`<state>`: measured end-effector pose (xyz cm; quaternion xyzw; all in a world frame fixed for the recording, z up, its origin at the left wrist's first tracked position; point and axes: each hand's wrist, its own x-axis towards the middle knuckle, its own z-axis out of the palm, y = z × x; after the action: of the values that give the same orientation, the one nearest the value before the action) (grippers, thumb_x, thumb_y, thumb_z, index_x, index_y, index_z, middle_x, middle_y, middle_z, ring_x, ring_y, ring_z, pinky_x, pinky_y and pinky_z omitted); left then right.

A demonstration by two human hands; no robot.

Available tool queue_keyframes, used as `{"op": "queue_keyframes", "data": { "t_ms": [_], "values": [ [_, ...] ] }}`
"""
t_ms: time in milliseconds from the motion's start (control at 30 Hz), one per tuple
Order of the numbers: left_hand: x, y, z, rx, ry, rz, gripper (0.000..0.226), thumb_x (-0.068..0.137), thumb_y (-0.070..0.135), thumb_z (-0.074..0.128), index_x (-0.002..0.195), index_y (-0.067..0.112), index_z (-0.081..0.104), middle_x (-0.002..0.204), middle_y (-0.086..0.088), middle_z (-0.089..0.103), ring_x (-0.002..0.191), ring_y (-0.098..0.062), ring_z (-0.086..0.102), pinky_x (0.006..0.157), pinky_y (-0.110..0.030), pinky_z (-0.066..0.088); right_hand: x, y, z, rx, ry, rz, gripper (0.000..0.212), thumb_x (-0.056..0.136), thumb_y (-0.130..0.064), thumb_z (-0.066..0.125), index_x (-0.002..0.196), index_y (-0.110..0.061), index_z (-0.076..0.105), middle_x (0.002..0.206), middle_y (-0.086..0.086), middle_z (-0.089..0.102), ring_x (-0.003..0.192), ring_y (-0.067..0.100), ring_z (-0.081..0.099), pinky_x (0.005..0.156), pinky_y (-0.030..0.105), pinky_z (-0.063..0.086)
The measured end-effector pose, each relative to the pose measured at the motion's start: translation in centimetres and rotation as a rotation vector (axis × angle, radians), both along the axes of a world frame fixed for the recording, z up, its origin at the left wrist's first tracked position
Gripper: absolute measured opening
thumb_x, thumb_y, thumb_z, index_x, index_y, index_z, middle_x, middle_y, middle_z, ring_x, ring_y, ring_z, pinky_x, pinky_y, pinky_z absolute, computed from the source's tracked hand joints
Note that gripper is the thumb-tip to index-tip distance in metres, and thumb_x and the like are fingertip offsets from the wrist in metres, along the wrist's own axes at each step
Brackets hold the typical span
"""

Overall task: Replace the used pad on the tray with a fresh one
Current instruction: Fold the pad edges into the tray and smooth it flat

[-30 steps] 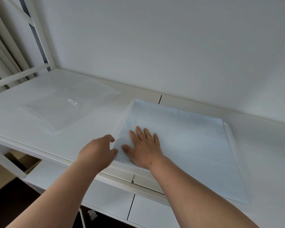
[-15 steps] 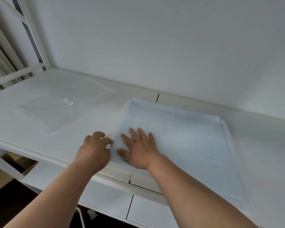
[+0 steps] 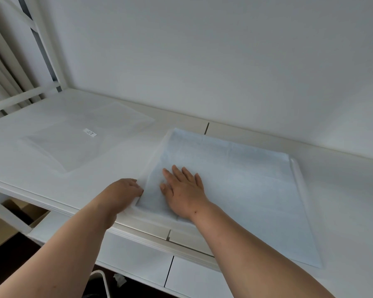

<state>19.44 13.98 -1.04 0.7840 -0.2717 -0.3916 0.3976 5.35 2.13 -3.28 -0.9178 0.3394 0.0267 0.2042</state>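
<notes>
A pale blue pad (image 3: pixel 235 179) lies spread flat on the white table (image 3: pixel 116 168), its near edge running up to the table's front lip and a little past it on the right. I cannot make out a tray under it; only a raised white rim shows along the pad's far right side, which may be the tray's edge.

The right hand (image 3: pixel 184 193) rests palm down on the pad's near left corner area, fingers straight and spread, pressing it flat and grasping nothing. The left hand (image 3: pixel 125 191) sits just beside the pad's left edge with its fingers curled at the white border there; it looks to be pinching that edge, though the fingertips are hidden under the hand, so I cannot be sure.

The pad looks thin, light and limp, like paper-backed cloth. It should lift with almost no effort, but it will sag, fold and drift if taken by one point alone. The sensible hold is the white border at the near left corner, with the other hand taking a second corner so it stays spread.

Well to the left of the pad lies a flat clear packet (image 3: pixel 84 134) with a small label, perhaps holding another pad.
</notes>
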Motion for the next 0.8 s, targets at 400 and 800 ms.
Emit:
{"op": "queue_keyframes", "data": {
  "t_ms": [400,800],
  "values": [
    [0.6,-0.3,0.6,0.129,-0.128,-0.151,0.027,0.06,0.035,0.06,0.076,0.021,0.077,0.128,0.007,0.048,0.113,-0.022,0.053,0.098,-0.037,0.043,-0.1,-0.2,-0.1,-0.009,-0.038,-0.037,0.058,0.101,-0.053,0.016,0.155,-0.033,0.009,0.164,-0.005,0.002,0.151,0.019,-0.004,0.121,0.045,-0.006],
    [0.2,-0.5,0.7,0.16,-0.159,-0.124,0.041,0.046,0.026,0.057,0.081,0.009,0.07,0.095,-0.002,0.065,0.09,-0.026,0.06,0.078,-0.038,0.048,-0.2,0.2,-0.9,-0.119,-0.017,-0.012,0.059,0.099,-0.055,0.011,0.154,-0.034,0.011,0.164,-0.006,0.002,0.151,0.02,-0.002,0.12,0.048,-0.004]
  ]
}}
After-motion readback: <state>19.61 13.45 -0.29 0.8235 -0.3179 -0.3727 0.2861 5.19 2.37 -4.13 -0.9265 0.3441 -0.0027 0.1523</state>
